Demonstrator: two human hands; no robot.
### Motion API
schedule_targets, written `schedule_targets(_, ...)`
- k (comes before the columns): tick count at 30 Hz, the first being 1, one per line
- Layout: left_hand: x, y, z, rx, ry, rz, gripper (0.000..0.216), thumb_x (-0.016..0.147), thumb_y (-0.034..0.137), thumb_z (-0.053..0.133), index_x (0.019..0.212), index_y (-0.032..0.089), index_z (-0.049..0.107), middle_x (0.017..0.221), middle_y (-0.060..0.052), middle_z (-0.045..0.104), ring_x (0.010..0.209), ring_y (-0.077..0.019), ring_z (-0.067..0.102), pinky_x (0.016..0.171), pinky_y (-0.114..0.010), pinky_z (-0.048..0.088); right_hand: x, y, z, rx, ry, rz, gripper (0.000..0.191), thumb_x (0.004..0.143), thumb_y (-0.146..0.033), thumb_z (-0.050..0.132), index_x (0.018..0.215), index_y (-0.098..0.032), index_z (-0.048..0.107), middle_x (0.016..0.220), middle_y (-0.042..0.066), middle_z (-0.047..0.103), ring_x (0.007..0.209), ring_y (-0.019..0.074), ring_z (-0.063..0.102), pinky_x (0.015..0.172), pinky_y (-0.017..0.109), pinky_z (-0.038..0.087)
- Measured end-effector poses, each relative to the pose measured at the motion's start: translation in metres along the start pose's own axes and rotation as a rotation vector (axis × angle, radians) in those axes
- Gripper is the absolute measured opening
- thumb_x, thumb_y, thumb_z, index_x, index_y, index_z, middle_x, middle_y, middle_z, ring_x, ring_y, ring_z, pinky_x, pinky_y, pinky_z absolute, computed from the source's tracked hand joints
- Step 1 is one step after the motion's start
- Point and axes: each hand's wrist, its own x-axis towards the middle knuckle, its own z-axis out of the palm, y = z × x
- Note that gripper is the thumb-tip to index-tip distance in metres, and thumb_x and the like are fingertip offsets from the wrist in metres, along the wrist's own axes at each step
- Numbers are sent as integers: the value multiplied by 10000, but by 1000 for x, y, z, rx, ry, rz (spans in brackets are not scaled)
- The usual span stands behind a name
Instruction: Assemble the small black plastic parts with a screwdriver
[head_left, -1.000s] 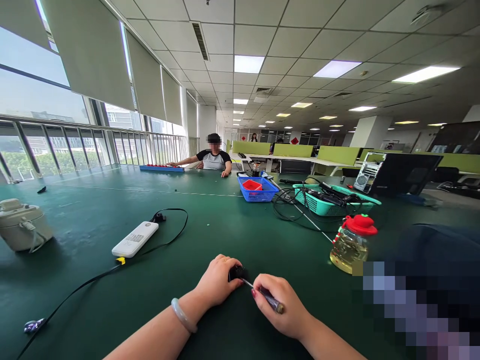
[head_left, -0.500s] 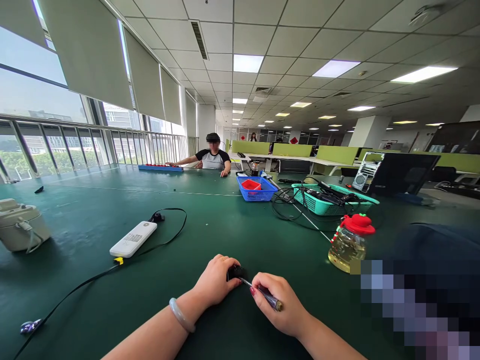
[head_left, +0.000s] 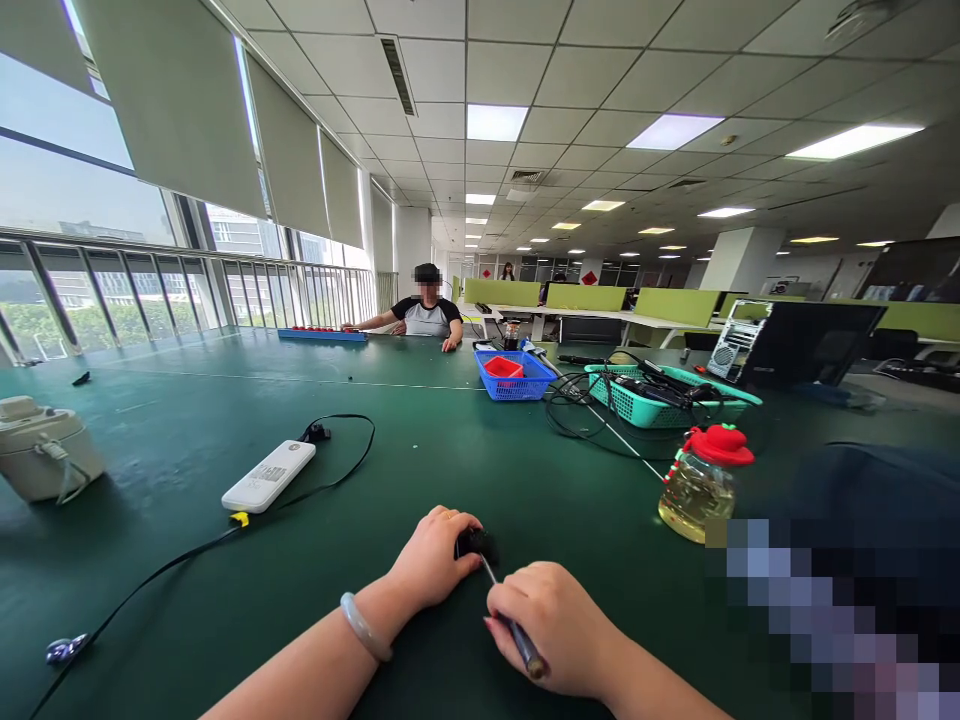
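My left hand (head_left: 433, 558) rests on the green table (head_left: 187, 460) near its front edge and pins a small black object (head_left: 477, 543) under its fingertips. A pale bangle sits on that wrist. My right hand (head_left: 553, 625) grips a thin screwdriver (head_left: 511, 625) by its dark handle. The metal shaft points up and away, with its tip at the small black object. Most of the black object is hidden by my left fingers.
A white power bank (head_left: 268, 476) with a black cable lies to the left. A cream appliance (head_left: 45, 448) stands far left. A red-lidded jar (head_left: 703, 482) is at right, with blue (head_left: 515, 378) and teal (head_left: 660, 398) baskets behind. A person sits at the far side.
My right hand has pulled back toward me and turned, so the screwdriver now stands steeper against the black object. My left hand has stayed put.
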Motion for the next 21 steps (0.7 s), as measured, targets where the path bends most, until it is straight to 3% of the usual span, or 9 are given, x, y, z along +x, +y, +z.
schedule_targets(4,0,1,-1,5,-7,-8,333,734,235,665,1067,236,653,1028,-38,672,1028,-232,551,932,-367,438,0,-5,5,-125,-119,-81,126,792,-221,589,688,-208,519,619,-24,602,525,120,486,533,288,232)
schedule_targets(8,-1,2,-2,16,-7,-3,330,735,240,666,1065,234,660,1023,-34,681,1024,-231,554,930,-364,444,1,-6,4,-154,-156,-99,151,807,-256,613,692,-209,527,627,-27,607,528,122,490,528,294,222)
schedule_targets(16,1,0,-2,3,-19,14,377,764,254,653,1141,262,663,1074,-25,700,1104,-226,552,1010,-366,415,1,-1,-4,-68,-28,9,288,925,-417,490,751,-196,554,635,-3,602,559,134,534,548,288,260)
schedule_targets(21,0,0,-2,10,-17,20,382,758,254,660,1140,254,665,1079,-34,699,1104,-232,553,1007,-375,420,0,-1,-4,-42,-13,5,439,907,-582,451,728,-197,563,614,-4,584,547,133,518,543,293,262)
